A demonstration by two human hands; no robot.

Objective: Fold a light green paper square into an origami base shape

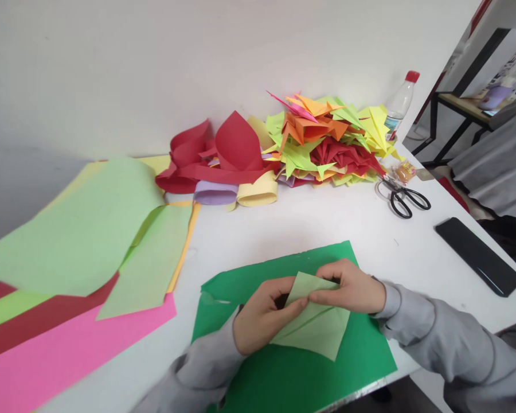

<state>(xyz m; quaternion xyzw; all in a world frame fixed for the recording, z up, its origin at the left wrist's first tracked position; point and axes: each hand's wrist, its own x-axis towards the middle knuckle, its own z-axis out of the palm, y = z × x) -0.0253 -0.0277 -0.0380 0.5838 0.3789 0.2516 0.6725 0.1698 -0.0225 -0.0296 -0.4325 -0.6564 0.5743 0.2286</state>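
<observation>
A pale green sheet of paper [322,332], with a fold line across it, is held between both hands above a dark green board [249,384]. My left hand [266,315] pinches its left side, thumb on top and fingers behind. My right hand [348,287] grips the upper right part, its thumb nearly meeting the left thumb at the paper's middle. The paper's top corner sticks up between the hands. Fingers behind the sheet are partly hidden.
Large coloured sheets [81,229] spread over the table's left side. Red paper pieces [238,143] and a heap of folded paper shapes [327,137] line the wall. Scissors [402,198], a bottle [399,106] and a black phone [477,255] are on the right.
</observation>
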